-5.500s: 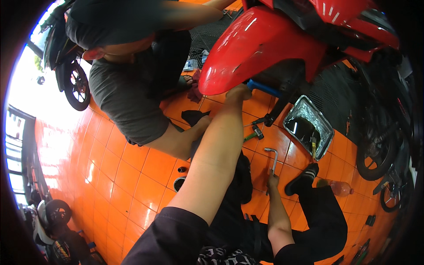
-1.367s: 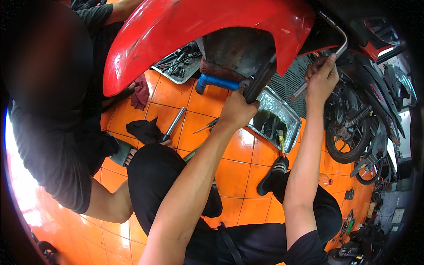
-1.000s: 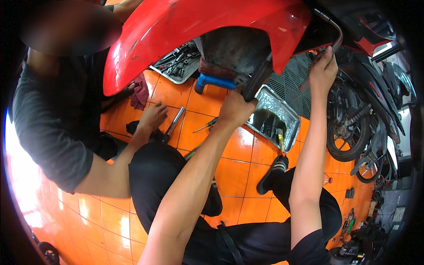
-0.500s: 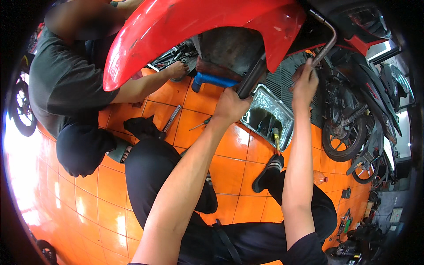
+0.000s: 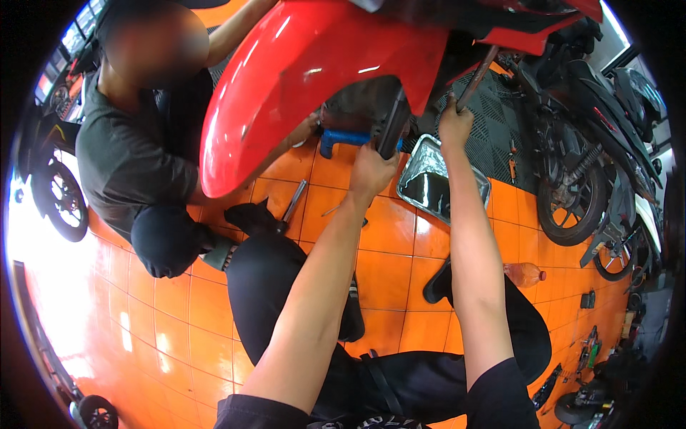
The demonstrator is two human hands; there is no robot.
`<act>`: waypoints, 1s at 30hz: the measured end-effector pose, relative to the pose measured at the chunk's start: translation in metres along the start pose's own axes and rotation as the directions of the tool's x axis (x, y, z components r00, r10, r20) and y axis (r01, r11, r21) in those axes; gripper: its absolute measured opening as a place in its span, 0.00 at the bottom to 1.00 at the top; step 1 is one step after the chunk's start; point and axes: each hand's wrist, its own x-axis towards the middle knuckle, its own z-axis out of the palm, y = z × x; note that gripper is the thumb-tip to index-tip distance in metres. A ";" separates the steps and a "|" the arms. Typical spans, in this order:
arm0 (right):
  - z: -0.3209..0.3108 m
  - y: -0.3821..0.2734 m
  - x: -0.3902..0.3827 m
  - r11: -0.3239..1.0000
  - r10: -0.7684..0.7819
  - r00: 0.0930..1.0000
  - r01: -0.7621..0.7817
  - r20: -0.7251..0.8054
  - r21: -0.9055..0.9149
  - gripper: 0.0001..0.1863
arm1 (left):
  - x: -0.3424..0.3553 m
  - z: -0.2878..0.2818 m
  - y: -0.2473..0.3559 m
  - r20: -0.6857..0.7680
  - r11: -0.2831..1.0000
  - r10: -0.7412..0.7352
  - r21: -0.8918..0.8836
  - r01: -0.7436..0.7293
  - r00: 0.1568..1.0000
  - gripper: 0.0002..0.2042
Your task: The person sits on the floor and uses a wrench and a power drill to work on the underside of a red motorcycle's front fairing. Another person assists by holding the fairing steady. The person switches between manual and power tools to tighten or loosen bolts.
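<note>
My left hand [image 5: 375, 170] is closed around the lower end of a dark fork tube [image 5: 392, 123], which slopes down from under a red motorcycle front fender [image 5: 286, 93]. Further right, my right hand [image 5: 455, 127] grips the lower end of an L-shaped wrench [image 5: 477, 80]. Its upper end passes behind the red and black bodywork, so what it meets there is hidden. Between my forearms a metal tray [image 5: 421, 208] holding dark liquid lies on the floor, partly covered by my right forearm. Behind my left hand is a blue stand [image 5: 346, 136].
A person in a grey shirt [image 5: 136, 150] crouches at the left, one arm reaching under the fender. A black cloth [image 5: 251, 217] and a metal tool [image 5: 293, 200] lie on the orange tiles. At the right are a bottle [image 5: 525, 274], a black mat [image 5: 500, 150] and a parked motorcycle [image 5: 593, 136].
My view has shifted, and the fender appears lower and further right. My right hand and the wrench have moved left, closer to my left hand. The brush in the tray no longer shows.
</note>
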 end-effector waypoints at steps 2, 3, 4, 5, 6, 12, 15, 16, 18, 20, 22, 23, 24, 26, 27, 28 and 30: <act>0.001 0.015 0.009 1.000 -0.007 1.000 0.007 0.019 -0.014 0.25 | 0.001 0.005 -0.002 0.019 0.997 -0.059 -0.043 0.060 0.998 0.14; 0.002 0.016 0.007 1.000 -0.003 1.000 0.003 0.014 -0.024 0.25 | 0.000 0.004 0.001 0.029 0.993 -0.100 -0.054 0.102 0.995 0.15; 0.002 0.017 0.008 0.999 0.001 1.000 0.000 0.009 -0.035 0.25 | -0.001 0.005 0.004 0.028 0.990 -0.135 -0.039 0.136 0.990 0.15; 0.000 0.017 0.010 0.999 -0.026 1.000 0.026 -0.002 -0.019 0.26 | -0.002 0.007 0.009 0.028 0.985 -0.170 -0.025 0.170 0.985 0.14; 0.001 0.012 0.006 1.000 -0.018 1.000 0.018 0.009 -0.008 0.26 | -0.002 0.004 0.008 0.017 0.978 -0.207 -0.003 0.207 0.978 0.14; -0.009 0.001 -0.001 0.995 0.092 0.994 -0.090 0.054 -0.043 0.27 | 0.001 0.005 0.005 -0.020 0.988 -0.152 0.001 0.152 0.988 0.14; -0.004 -0.017 -0.022 0.996 0.065 0.994 -0.070 0.089 0.055 0.31 | -0.001 -0.012 -0.001 -0.070 0.993 -0.115 0.022 0.117 0.991 0.14; -0.012 -0.013 -0.023 0.996 0.055 0.995 -0.061 0.084 0.060 0.32 | -0.003 -0.010 0.004 -0.054 0.990 -0.137 0.012 0.138 0.989 0.14; -0.026 -0.010 -0.023 0.997 0.039 0.997 -0.044 0.066 0.070 0.32 | -0.007 -0.006 0.012 -0.014 0.984 -0.177 -0.004 0.177 0.984 0.14; -0.040 -0.008 -0.027 0.999 0.016 0.997 -0.020 0.082 0.043 0.30 | -0.011 -0.007 0.018 -0.006 0.976 -0.216 0.006 0.216 0.976 0.14; -0.047 -0.023 -0.035 0.999 -0.017 0.994 0.020 0.105 -0.027 0.28 | -0.013 -0.014 0.023 -0.072 0.970 -0.210 0.109 0.217 0.975 0.14; -0.054 -0.035 -0.040 0.999 0.027 0.991 -0.024 0.132 -0.027 0.26 | -0.015 -0.014 0.026 -0.131 0.959 -0.184 0.195 0.208 0.974 0.14; -0.055 -0.035 -0.039 1.000 0.003 0.992 -0.001 0.126 -0.023 0.25 | -0.016 -0.013 0.029 -0.185 0.939 -0.152 0.279 0.200 0.971 0.14; -0.057 -0.034 -0.040 0.999 -0.042 0.992 0.044 0.115 -0.015 0.24 | -0.017 -0.008 0.042 -0.232 0.925 -0.282 0.194 0.328 0.931 0.15; -0.057 -0.037 -0.041 0.999 0.013 0.993 -0.017 0.117 0.031 0.24 | -0.017 -0.005 0.047 -0.252 0.908 -0.344 0.155 0.388 0.905 0.16; -0.056 -0.040 -0.043 0.999 0.025 0.995 -0.027 0.092 0.022 0.24 | -0.018 -0.001 0.046 -0.276 0.952 -0.255 0.099 0.291 0.927 0.16; -0.047 -0.045 -0.048 0.998 0.053 0.998 -0.054 0.042 0.019 0.25 | -0.018 0.000 0.041 -0.339 0.997 -0.072 0.003 0.078 0.938 0.18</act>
